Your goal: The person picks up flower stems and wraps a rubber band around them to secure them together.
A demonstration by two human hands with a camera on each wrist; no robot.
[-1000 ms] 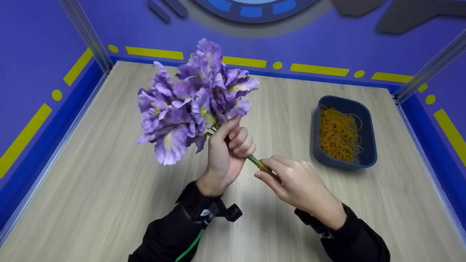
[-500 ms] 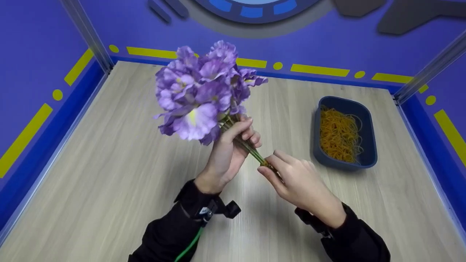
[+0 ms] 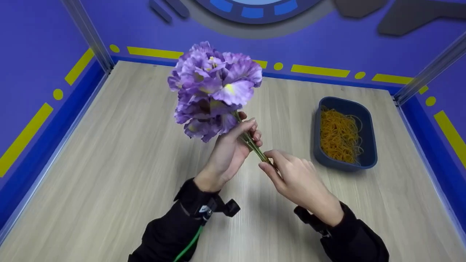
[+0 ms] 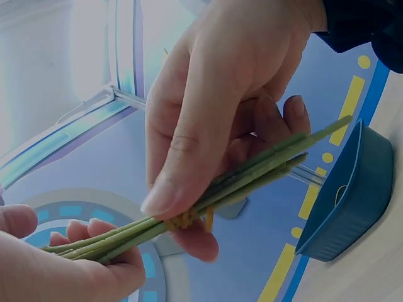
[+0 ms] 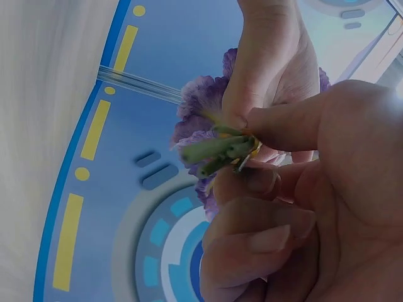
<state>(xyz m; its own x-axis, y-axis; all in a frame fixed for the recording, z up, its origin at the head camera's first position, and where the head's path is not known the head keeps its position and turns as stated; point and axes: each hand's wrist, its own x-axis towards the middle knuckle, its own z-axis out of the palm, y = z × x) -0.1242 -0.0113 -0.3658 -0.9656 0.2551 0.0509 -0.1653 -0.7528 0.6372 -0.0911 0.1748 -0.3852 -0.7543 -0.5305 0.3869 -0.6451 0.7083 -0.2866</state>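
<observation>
A bunch of purple artificial irises is held up over the table, blooms toward the back left and stems slanting down to the right. My left hand holds the green stems just below the blooms, thumb across them and fingers curled behind. Lower down, my right hand pinches the stems between thumb and fingers. Yellow-orange rubber band loops circle the stems right at the right fingertips. Cut stem ends point toward the camera in the right wrist view.
A dark blue plastic box stands on the wood-grain table to the right. Inside lies a heap of yellow-orange rubber bands. Blue printed panels wall the table at the back and sides.
The blooms have swung rightward and turned, showing different petals. My left hand's fingers have loosened and moved slightly right. The right hand keeps its pinch, and its fingers now cover the band in the head view.
</observation>
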